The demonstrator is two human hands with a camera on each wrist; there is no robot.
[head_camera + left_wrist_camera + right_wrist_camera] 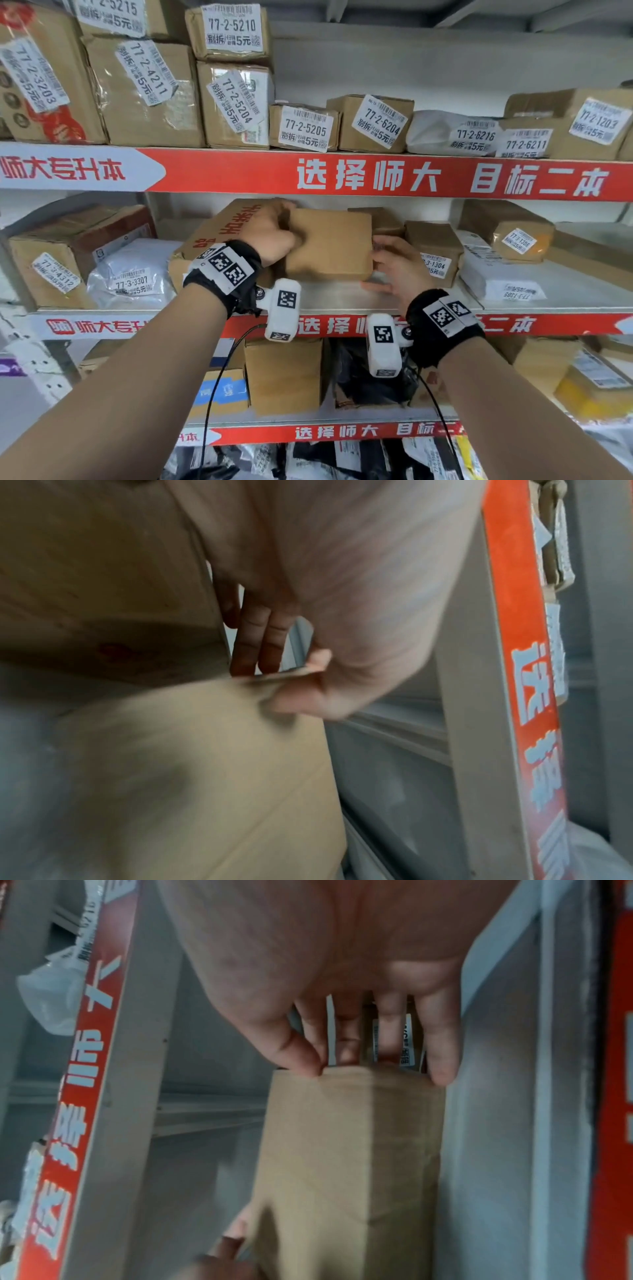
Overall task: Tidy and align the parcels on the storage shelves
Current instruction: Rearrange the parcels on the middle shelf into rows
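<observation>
Head view, centre: plain brown matte cardboard box (pixel 329 245) on the metal shelf (pixel 329 298), our left hand (pixel 270 233) gripping its left edge, right hand (pixel 394 270) spread against its right end. Left wrist: we pinch one corner; smooth board could slip. Right wrist, blurred: fingers (pixel 440 1042) seem straight; overpushing may knock the labelled carton (pixel 433 246) behind.

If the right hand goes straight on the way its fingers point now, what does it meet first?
Probably the plain brown box: the right hand has its fingers at that box's right end. The labelled box stands close behind; depth is unclear.
</observation>
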